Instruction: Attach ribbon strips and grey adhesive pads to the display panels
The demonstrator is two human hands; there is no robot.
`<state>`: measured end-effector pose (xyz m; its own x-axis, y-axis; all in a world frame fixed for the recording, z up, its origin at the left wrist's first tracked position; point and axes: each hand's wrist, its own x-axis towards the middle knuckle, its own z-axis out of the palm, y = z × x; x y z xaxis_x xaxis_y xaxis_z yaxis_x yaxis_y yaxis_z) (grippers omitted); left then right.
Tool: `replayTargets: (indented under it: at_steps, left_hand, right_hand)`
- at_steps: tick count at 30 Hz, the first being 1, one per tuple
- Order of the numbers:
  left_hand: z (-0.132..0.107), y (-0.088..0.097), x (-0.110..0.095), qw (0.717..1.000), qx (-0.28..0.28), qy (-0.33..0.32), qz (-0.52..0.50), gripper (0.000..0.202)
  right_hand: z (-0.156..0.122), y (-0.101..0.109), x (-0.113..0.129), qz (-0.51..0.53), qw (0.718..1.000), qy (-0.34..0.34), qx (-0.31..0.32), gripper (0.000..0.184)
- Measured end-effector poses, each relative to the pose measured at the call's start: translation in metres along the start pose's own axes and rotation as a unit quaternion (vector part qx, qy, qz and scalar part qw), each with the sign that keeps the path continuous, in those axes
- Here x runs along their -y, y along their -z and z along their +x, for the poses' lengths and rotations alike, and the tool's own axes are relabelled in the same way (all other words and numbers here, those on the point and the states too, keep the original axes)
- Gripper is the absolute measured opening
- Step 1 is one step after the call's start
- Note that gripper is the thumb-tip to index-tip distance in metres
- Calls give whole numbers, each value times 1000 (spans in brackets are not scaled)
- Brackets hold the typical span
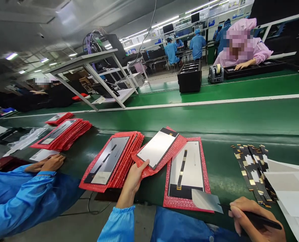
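My left hand (135, 174) is closed on a flat display panel (157, 148) with a black end strip, thumb on its face, together with the red bubble-wrap sheet (151, 172) under it. In my right hand (255, 218) is a slim black tool (264, 220) that looks like tweezers. Its tip meets a silvery film piece (207, 200), which overlaps the lower corner of another display panel (193, 164). That panel lies on red bubble wrap (207, 178), with a dark flex cable (182, 169) across its face. Whether the film is stuck down, I cannot tell.
Left of my left hand is a stack of wrapped panels (111, 161); another stack (63, 134) lies farther left. Loose flex cables (252, 171) and white sheets (290, 191) are at right. A co-worker's hands (48, 163) rest at left. Across the green bench stands a tape dispenser (216, 74).
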<state>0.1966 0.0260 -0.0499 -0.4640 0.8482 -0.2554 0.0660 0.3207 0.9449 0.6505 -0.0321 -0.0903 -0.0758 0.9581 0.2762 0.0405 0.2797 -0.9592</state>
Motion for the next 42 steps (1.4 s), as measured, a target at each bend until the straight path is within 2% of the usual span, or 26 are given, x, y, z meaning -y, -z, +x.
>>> replayTargets:
  at_steps: [4, 6, 8, 10, 12, 15, 18, 21, 28, 32, 37, 42]
  left_hand:
    - [-7, 19, 1, 993, 9, 26, 119, 67]
    - [-11, 32, -2, 976, -31, 24, 213, 71]
    - [-20, 40, -6, 948, -91, 7, 306, 69]
    - [-36, 37, -7, 935, -119, -25, 334, 65]
    - [-57, 20, -6, 953, -83, -67, 283, 58]
    - [-88, -21, 2, 983, 30, -89, 160, 48]
    - [-104, -57, 13, 984, 139, -14, 109, 57]
    - [-103, -75, 22, 970, 210, 65, 101, 76]
    - [-99, -78, 15, 945, 305, 116, 23, 82]
    - [-103, -78, 11, 930, 347, 115, -28, 76]
    - [-108, -75, 10, 943, 313, 114, 20, 80]
    - [-107, -67, 11, 951, 277, 107, 90, 82]
  right_hand:
    - [12, -3, 6, -1, 999, -27, -29, 11]
    - [20, -5, 12, -15, 998, -31, -45, 14]
    - [29, -9, 18, -7, 998, -29, -53, 18]
    - [37, -14, 24, 16, 998, -32, -54, 22]
    - [45, -19, 29, 28, 997, -34, -57, 25]
    - [50, -27, 34, 35, 998, -31, -47, 24]
    - [48, -33, 37, 46, 998, -21, -28, 20]
    - [44, -38, 41, 45, 999, -22, -12, 14]
    - [41, -43, 45, 50, 998, -36, 0, 13]
    - [39, -42, 44, 41, 998, -42, 4, 11]
    - [35, -39, 42, 25, 998, -64, 10, 14]
    - [32, -35, 38, -17, 992, -122, 26, 17]
